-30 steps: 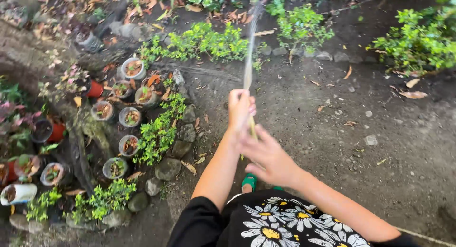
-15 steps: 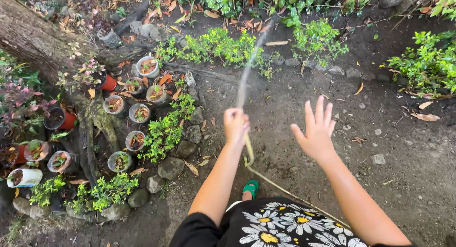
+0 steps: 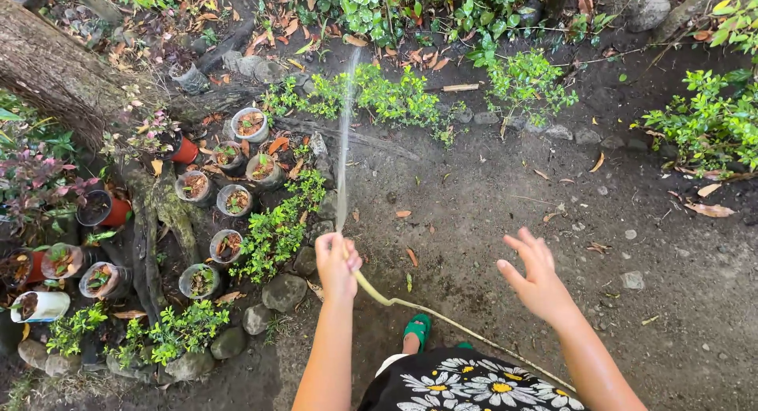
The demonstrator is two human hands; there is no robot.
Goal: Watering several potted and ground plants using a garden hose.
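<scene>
Yellow hose (image 3: 410, 307) in left hand (image 3: 336, 263) sprays fwd.

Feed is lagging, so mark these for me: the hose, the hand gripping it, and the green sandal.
hose (image 3: 410, 306), head view, on its yellow length.
left hand (image 3: 336, 262), head view, back of fist.
green sandal (image 3: 416, 329), head view, its strap.

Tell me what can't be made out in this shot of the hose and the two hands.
Head view only:
- Nozzle end of the hose: covered by the closed left hand.
- Where the water stream lands: it thins out against the plants at the top.
- Hose's far end: cut off behind the floral shirt.
- Right hand palm: faces away; it holds nothing.
</scene>
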